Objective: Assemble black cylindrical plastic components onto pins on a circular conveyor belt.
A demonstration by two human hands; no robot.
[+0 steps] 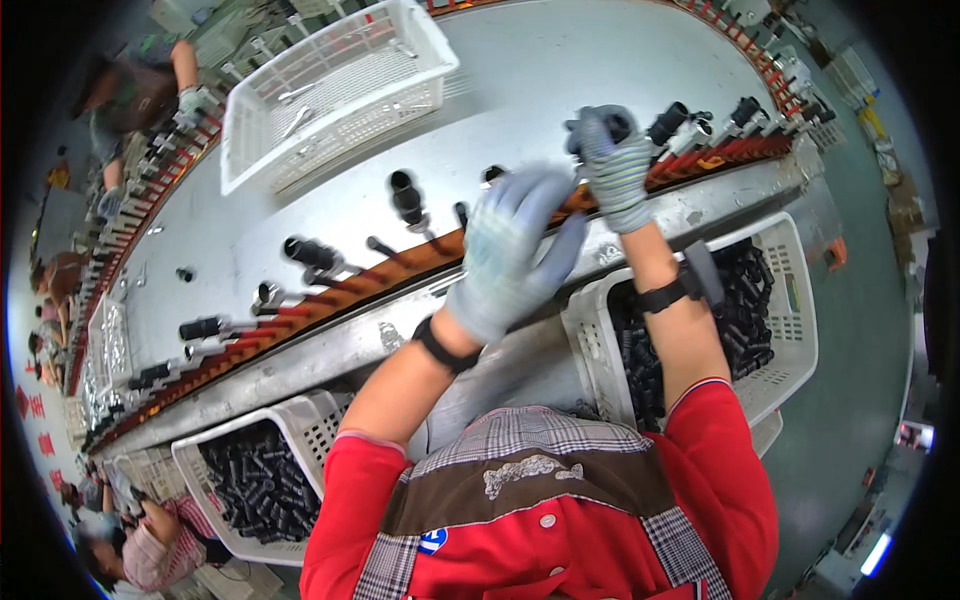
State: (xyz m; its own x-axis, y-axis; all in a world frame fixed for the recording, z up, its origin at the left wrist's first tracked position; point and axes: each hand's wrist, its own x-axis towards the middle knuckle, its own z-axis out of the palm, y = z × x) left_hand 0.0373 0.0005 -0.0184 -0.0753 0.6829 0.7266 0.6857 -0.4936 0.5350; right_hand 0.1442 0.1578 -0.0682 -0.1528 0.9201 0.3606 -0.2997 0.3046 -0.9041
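My right hand [617, 178], in a striped grey knit glove, is closed around a black cylindrical sleeve [617, 124] at the line of upright pegs. Just left of it, my left hand [508, 255] hovers over the near edge of the line, fingers stretched out and thumb apart, with nothing visible in it; motion blurs it a little. Along the curved brown track [370, 283], red pegs carry chrome pieces, many topped with black sleeves, such as the black-topped piece [408, 198] left of my left hand. Another black sleeve [668, 122] stands right of my right hand.
A white crate [582, 330] of black sleeves sits under my right forearm, and another crate [292, 420] of them stands lower left. On the metal table, a white basket [335, 130] holds a few chrome pieces. Other people [140, 95] work along the far left side.
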